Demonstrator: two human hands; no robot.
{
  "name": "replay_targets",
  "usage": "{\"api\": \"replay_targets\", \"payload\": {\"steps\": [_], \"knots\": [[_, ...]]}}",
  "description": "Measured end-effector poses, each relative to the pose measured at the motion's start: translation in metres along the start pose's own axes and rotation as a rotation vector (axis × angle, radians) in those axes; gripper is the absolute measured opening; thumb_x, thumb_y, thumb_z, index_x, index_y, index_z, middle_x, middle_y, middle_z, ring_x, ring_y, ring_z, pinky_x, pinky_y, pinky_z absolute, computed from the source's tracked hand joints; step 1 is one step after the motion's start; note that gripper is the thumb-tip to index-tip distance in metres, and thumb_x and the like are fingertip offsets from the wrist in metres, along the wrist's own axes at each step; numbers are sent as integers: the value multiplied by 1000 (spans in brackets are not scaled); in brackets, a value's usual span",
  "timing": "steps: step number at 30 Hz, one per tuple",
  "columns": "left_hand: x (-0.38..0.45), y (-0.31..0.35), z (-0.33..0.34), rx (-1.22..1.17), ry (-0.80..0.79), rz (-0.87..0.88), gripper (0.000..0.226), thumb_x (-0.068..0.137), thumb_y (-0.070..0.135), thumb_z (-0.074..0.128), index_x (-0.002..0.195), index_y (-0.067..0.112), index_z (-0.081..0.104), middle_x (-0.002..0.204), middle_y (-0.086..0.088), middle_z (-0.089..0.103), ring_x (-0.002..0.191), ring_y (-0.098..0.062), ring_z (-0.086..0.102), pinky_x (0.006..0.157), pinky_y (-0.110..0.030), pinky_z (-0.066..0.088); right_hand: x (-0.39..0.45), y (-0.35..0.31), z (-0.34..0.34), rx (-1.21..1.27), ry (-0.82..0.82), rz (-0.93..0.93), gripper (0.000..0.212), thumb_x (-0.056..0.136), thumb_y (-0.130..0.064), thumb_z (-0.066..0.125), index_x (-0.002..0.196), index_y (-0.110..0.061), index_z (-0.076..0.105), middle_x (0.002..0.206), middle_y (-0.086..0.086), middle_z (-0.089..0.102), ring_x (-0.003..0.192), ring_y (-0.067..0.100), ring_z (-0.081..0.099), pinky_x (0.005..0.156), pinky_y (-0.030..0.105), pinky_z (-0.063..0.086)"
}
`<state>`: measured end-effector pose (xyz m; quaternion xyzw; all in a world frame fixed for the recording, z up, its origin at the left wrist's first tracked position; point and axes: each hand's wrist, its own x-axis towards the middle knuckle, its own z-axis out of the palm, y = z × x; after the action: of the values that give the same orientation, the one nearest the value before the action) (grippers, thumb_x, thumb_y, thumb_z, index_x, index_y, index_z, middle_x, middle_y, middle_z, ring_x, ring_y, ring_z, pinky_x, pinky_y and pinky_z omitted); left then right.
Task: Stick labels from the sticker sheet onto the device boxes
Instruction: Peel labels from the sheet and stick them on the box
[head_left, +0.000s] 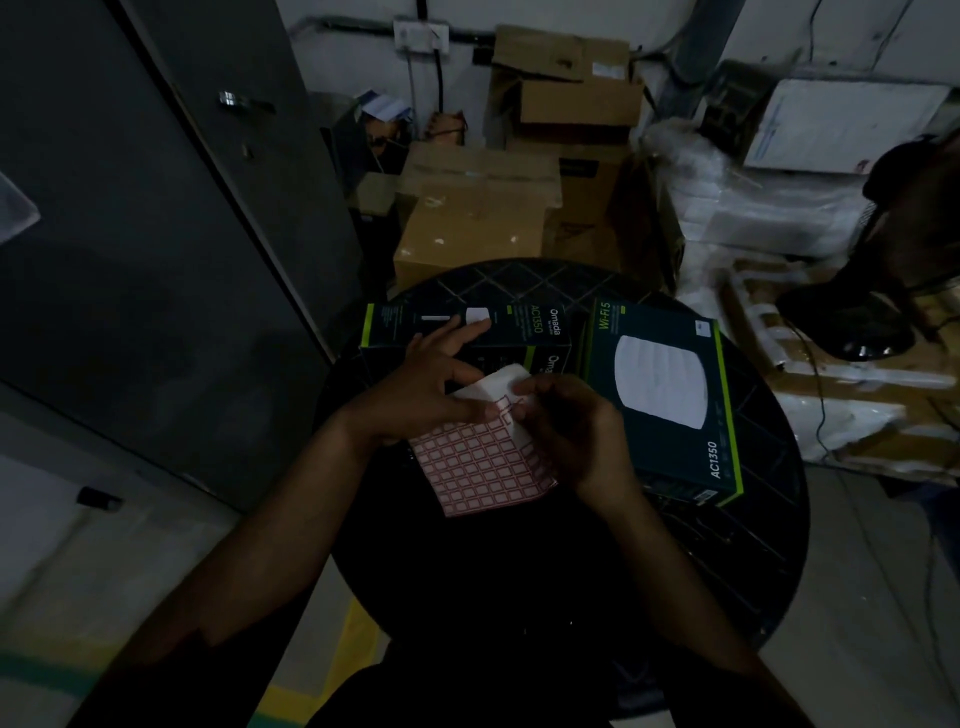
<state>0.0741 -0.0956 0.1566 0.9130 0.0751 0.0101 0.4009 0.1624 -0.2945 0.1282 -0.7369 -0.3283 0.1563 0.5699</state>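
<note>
A sticker sheet (480, 467) with a grid of red-bordered white labels lies over the middle of a round black table (727, 571), its top part bare white. My left hand (431, 387) grips the sheet's upper left edge between thumb and fingers. My right hand (563, 421) pinches at a label near the sheet's upper right. Two dark device boxes with green trim rest on the table. One box (467, 325) stands behind my left hand. The other box (670, 400) lies flat to the right, showing a white round device picture.
Brown cardboard cartons (478, 218) are piled behind the table. White wrapped packages (753, 208) sit at the back right. A black fan base (852, 317) with a cable stands right of the table. A grey metal cabinet (130, 234) fills the left side.
</note>
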Motion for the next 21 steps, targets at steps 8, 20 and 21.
{"api": "replay_targets", "payload": {"steps": [8,20,21], "knots": [[2,-3,3,-23,32,-1,19,82,29,76,98,18,79,154,25,15,151,-8,-3,116,-45,-15,6,0,4,-384,188,-258,33,72,-44,81,99,-26,76,118,-7,53,113,14,51,83,20,46],[-1,-6,3,-4,-10,42,19,88,28,69,101,17,78,157,23,9,150,-7,-11,113,-38,-20,2,-3,6,-512,194,-334,22,72,-33,89,90,-24,80,121,1,58,120,15,45,92,14,35],[-1,-5,4,7,-9,45,18,89,28,70,100,17,78,157,23,8,151,-8,-11,114,-39,-20,2,-3,7,-504,200,-329,20,72,-32,88,88,-23,80,121,1,59,120,16,47,92,15,36]]}}
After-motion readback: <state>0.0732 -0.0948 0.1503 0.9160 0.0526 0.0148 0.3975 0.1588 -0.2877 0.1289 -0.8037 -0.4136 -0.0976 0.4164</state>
